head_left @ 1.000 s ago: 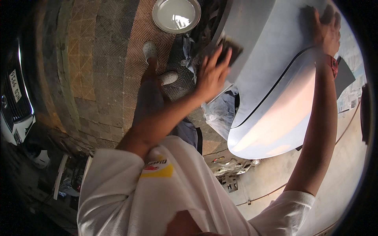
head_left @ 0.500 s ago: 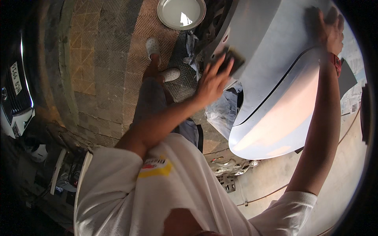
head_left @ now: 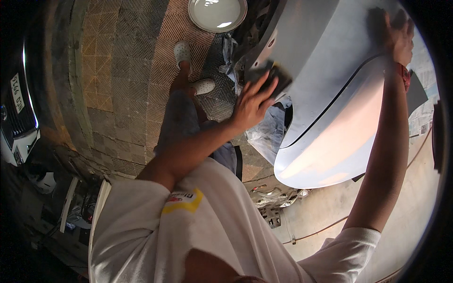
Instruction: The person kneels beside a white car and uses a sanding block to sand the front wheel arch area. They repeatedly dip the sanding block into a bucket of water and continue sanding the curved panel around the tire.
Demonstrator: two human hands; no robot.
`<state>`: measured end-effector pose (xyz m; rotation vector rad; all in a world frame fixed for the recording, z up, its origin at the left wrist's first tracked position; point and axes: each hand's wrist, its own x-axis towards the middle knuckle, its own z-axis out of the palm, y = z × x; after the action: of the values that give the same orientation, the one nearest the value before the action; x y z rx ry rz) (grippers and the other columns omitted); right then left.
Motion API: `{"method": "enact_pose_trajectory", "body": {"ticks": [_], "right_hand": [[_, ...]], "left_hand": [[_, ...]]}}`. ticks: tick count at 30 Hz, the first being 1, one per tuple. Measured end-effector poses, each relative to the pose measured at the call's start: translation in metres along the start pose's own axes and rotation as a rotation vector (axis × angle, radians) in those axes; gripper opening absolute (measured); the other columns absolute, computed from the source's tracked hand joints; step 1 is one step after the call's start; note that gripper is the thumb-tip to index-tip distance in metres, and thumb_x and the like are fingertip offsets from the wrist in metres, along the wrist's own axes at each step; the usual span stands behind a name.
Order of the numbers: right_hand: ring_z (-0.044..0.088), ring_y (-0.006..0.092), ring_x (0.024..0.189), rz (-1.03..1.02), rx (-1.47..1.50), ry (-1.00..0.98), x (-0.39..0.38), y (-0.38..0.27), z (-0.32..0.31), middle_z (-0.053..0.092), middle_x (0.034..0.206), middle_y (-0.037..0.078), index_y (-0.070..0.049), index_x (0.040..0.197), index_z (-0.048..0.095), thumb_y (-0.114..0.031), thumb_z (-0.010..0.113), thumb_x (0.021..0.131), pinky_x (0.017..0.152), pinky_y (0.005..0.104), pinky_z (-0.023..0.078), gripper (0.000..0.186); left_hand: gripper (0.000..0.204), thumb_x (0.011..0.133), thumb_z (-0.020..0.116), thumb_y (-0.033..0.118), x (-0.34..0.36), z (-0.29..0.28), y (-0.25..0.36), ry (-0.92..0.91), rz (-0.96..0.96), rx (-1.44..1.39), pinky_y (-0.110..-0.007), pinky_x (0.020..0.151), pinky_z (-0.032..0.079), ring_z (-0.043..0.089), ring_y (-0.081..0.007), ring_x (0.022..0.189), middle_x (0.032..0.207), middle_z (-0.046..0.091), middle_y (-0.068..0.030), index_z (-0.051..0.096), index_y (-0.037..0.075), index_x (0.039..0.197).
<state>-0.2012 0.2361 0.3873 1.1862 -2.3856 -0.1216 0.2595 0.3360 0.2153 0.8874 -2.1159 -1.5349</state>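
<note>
My left hand has its fingers over a dark sanding block, which rests on the edge of a grey-primed car body panel. My right hand lies with fingers spread on the far right part of the same panel; a red watch or band is on that wrist. A dark curved gap runs across the panel. Below it, the rounded lower end shows a pale pinkish lit patch.
A round basin of liquid stands on the patterned floor at the top. Crumpled plastic sheeting hangs by the panel edge. At far left is a white car front. Loose car parts lie below the panel, and newspaper sheets are at right.
My left hand and the sanding block have slid slightly toward me along the panel edge. My right hand stays in nearly the same place.
</note>
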Motion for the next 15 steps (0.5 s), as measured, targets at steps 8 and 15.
{"method": "enact_pose_trajectory", "body": {"ticks": [8, 15], "right_hand": [[0.048, 0.0465, 0.15, -0.038, 0.014, 0.04, 0.003, -0.014, -0.005, 0.034, 0.176, 0.007, -0.036, 0.168, 0.037, -0.088, 0.043, 0.094, 0.119, 0.0624, 0.044, 0.091], [0.058, 0.0488, 0.138, -0.017, -0.034, 0.06, -0.009, -0.014, -0.01, 0.044, 0.169, 0.01, -0.032, 0.159, 0.047, -0.076, 0.05, 0.1, 0.108, 0.0643, 0.051, 0.073]], "left_hand": [[0.065, 0.1, 0.072, 0.031, 0.157, -0.009, -0.012, 0.146, -0.07, 0.066, -0.057, 0.12, 0.04, 0.054, -0.0459, 0.14, 0.163, 0.051, -0.0195, 0.053, 0.024, 0.161], [0.065, 0.099, 0.075, 0.025, 0.028, -0.003, 0.013, 0.014, -0.022, -0.104, -0.059, 0.126, 0.029, 0.044, -0.0418, 0.154, 0.165, 0.047, -0.0209, 0.055, 0.016, 0.16]]}}
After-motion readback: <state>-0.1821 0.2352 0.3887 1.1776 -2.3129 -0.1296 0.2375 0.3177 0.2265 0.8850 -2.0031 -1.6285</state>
